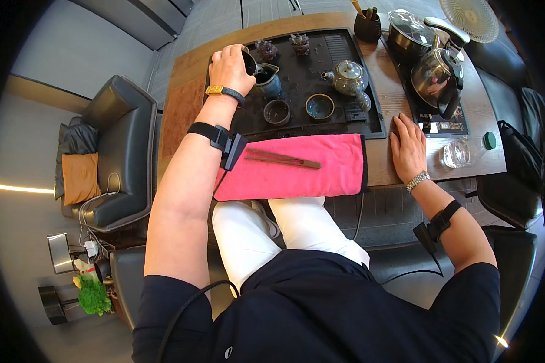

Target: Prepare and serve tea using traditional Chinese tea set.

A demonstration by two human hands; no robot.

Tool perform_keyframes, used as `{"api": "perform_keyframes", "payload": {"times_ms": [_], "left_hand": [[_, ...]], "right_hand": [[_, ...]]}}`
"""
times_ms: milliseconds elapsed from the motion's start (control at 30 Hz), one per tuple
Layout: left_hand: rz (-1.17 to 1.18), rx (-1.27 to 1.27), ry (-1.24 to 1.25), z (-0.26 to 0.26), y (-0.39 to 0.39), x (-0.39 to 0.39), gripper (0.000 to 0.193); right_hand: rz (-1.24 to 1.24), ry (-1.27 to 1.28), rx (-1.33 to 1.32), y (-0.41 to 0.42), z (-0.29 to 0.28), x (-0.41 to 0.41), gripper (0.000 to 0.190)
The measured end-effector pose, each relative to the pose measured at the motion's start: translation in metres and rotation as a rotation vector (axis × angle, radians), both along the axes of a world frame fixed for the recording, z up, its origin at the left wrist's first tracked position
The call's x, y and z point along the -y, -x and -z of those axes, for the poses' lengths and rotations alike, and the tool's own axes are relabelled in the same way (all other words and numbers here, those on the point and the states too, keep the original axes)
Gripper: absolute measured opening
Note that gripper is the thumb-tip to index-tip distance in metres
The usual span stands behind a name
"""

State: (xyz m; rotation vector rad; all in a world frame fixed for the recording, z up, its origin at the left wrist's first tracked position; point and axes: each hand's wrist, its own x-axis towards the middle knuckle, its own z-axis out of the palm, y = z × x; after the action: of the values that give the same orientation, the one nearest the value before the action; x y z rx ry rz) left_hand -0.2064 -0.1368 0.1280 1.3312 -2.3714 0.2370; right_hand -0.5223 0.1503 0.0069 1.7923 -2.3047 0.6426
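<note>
My left hand point(230, 69) grips a dark cup point(249, 62), tipped sideways at the mouth of a blue glazed pitcher point(270, 86). Liquid appears to run from the cup's rim into the pitcher. Both are over the left part of a black tea tray point(295, 86). A small dark cup point(276, 113) and a blue-glazed cup point(319, 107) stand nearer me on the tray. To their right is a glazed teapot point(349, 79) with a side handle. My right hand point(408, 145) lies flat on the wooden table point(377, 159), holding nothing, right of the tray.
Wooden tongs point(284, 159) lie on a pink towel point(295, 181) at the table's front edge. A steel kettle point(431, 77) and lidded pot point(406, 34) occupy the electric hob point(443, 125). A plastic bottle point(465, 152) lies nearby. Two figurines point(299, 44) and a tool holder point(367, 28) stand farther back.
</note>
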Motion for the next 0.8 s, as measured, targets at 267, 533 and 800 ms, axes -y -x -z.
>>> {"api": "perform_keyframes", "payload": {"times_ms": [267, 533, 800], "left_hand": [[0.147, 0.095, 0.211, -0.002, -0.001, 0.003, 0.067], [0.258, 0.234, 0.352, 0.005, 0.001, -0.003, 0.078], [0.345, 0.248, 0.494, 0.006, 0.008, 0.002, 0.056]], "right_hand": [[0.000, -0.001, 0.001, -0.002, -0.002, 0.000, 0.042], [-0.008, 0.024, -0.017, 0.001, 0.002, 0.001, 0.041], [-0.003, 0.021, -0.026, 0.000, 0.002, 0.000, 0.041]]}}
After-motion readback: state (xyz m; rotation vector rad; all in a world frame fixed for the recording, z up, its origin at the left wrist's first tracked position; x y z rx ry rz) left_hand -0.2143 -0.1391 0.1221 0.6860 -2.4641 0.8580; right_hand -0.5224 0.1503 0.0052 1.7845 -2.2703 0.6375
